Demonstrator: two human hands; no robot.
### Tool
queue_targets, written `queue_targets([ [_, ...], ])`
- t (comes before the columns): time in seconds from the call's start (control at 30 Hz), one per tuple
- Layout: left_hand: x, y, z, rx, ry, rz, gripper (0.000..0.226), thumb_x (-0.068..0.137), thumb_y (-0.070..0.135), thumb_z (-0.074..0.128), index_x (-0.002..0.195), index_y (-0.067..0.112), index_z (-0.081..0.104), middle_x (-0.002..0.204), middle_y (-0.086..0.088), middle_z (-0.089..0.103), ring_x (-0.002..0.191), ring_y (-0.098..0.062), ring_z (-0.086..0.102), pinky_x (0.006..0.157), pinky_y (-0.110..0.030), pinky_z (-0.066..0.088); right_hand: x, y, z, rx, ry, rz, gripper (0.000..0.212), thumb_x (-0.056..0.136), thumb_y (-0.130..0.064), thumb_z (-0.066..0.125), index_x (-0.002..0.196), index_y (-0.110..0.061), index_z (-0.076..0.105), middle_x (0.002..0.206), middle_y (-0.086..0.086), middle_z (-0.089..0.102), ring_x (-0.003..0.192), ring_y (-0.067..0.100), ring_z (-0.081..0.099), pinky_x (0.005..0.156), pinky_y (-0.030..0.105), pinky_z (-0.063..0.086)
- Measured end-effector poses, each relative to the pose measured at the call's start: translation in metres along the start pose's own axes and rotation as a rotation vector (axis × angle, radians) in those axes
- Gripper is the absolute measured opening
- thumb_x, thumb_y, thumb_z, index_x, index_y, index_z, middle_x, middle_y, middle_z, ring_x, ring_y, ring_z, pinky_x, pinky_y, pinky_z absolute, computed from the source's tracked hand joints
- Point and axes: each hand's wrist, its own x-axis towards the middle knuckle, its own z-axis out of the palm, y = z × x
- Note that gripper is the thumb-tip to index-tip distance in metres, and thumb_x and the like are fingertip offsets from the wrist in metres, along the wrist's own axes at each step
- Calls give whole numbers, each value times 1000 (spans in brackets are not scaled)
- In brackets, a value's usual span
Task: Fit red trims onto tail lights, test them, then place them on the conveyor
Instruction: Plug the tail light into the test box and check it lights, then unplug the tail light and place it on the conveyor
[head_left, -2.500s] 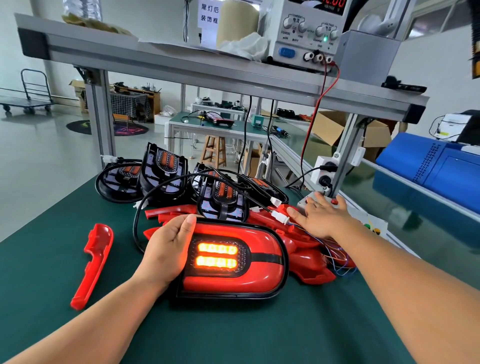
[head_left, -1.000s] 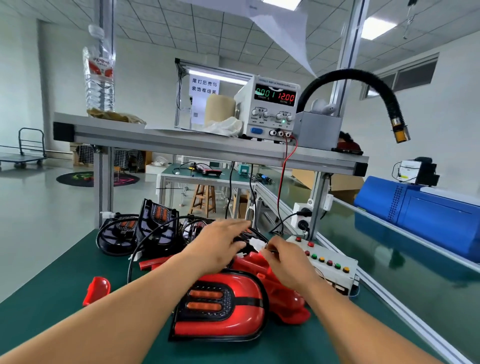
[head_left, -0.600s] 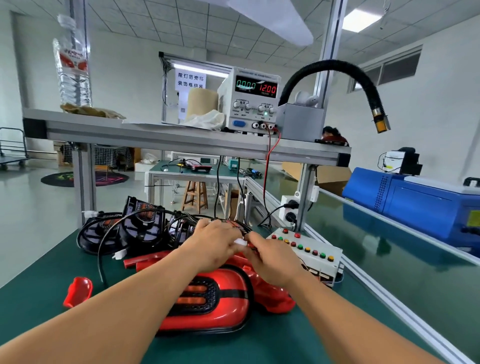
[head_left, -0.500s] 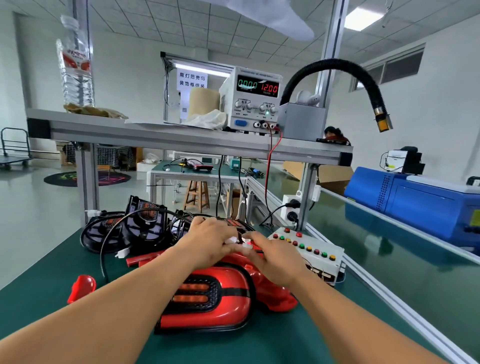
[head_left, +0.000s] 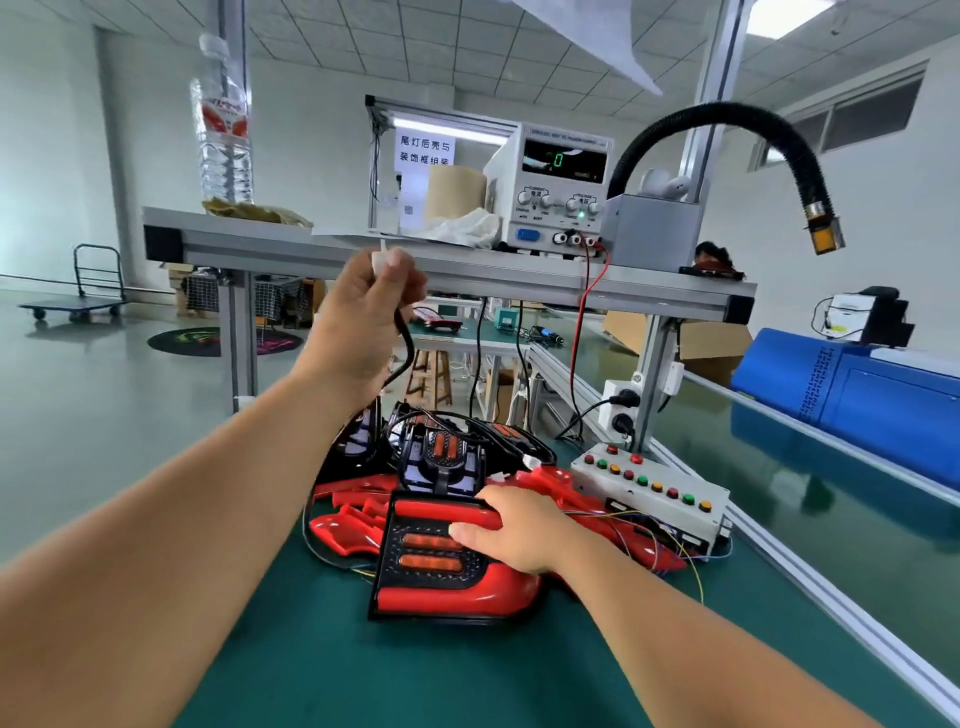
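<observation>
A tail light with a red trim (head_left: 452, 587) lies on the green bench, its two amber bars unlit. My right hand (head_left: 511, 530) grips its upper right edge, thumb on the lens. My left hand (head_left: 363, 322) is raised high in front of the shelf and pinches a white connector (head_left: 382, 260) on the end of a black cable (head_left: 402, 343) that hangs down towards the lights. Behind the trimmed light stand several black untrimmed tail lights (head_left: 441, 457). Loose red trims (head_left: 348, 525) lie around them.
A white button box (head_left: 649, 493) with coloured buttons sits right of the lights, wires trailing from it. A power supply (head_left: 556, 192) stands on the aluminium shelf (head_left: 441, 265) above. The green conveyor (head_left: 831, 519) runs along the right, a blue machine (head_left: 852, 389) beyond it.
My left hand has lifted up from the lights, pulling the connector and cable with it. My right hand has dropped onto the trimmed tail light. The power supply display has changed.
</observation>
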Motion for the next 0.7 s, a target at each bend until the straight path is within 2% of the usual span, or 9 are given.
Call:
queue_targets([
  [0.07, -1, 5, -13, -265, 68, -72, 18, 93, 36, 58, 89, 19, 58, 78, 5, 61, 76, -10, 59, 96, -38, 52, -1, -2, 3, 54, 31, 14, 69, 87, -71, 48, 133, -19, 53, 127, 2, 61, 116, 25, 57, 100, 42, 45],
  [0.17, -9, 1, -39, -509, 214, -134, 22, 98, 37, 54, 87, 19, 57, 63, 6, 53, 54, -5, 51, 84, -37, 58, -4, -4, 4, 115, 73, 4, 60, 88, -65, 52, 127, -20, 57, 119, -1, 64, 109, 21, 60, 97, 41, 48],
  [0.2, -13, -3, -49, -564, 254, -145, 25, 99, 39, 51, 85, 19, 55, 59, 7, 51, 49, -4, 47, 80, -35, 59, -6, -4, 5, 153, 88, -4, 55, 88, -63, 55, 123, -21, 59, 114, -3, 65, 104, 18, 62, 94, 38, 50],
  [0.27, -25, -12, -71, -663, 363, -193, 30, 101, 41, 46, 81, 20, 52, 54, 9, 45, 43, -3, 39, 71, -30, 59, -11, -2, 7, 271, 128, -13, 39, 87, -58, 61, 110, -26, 58, 100, -14, 63, 91, 6, 62, 80, 22, 51],
  [0.33, -38, -25, -92, -723, 503, -268, 32, 103, 40, 44, 78, 20, 46, 50, 9, 38, 38, -5, 31, 64, -25, 56, -17, -2, 9, 463, 177, -6, 29, 86, -53, 65, 105, -34, 54, 96, -18, 61, 83, -2, 61, 69, 12, 47],
  [0.47, -73, -61, -109, -733, 674, -423, 34, 106, 33, 37, 75, 20, 40, 48, 7, 31, 35, -7, 25, 58, -21, 48, -21, -5, 19, 796, 317, -8, 25, 86, -48, 68, 99, -28, 62, 95, -10, 70, 79, 1, 68, 67, 17, 50],
  [0.53, -91, -77, -106, -714, 716, -479, 30, 106, 29, 38, 77, 20, 41, 48, 6, 29, 36, -7, 25, 61, -20, 43, -19, -12, 24, 951, 370, 20, 32, 81, -53, 69, 97, -25, 65, 93, -7, 72, 82, 7, 69, 69, 22, 53],
  [0.63, -113, -94, -91, -635, 772, -523, 18, 105, 19, 42, 87, 24, 43, 49, 6, 38, 39, -5, 38, 68, -26, 46, -15, -24, 31, 1172, 396, 128, 57, 76, -62, 70, 109, -16, 66, 108, 2, 73, 101, 18, 68, 94, 42, 54],
  [0.7, -125, -100, -77, -443, 697, -514, 21, 102, 10, 43, 94, 29, 48, 50, 7, 52, 49, -5, 51, 73, -30, 47, -12, -30, 38, 1298, 394, 280, 60, 77, -62, 69, 114, -15, 65, 114, 2, 71, 108, 22, 66, 102, 47, 49],
])
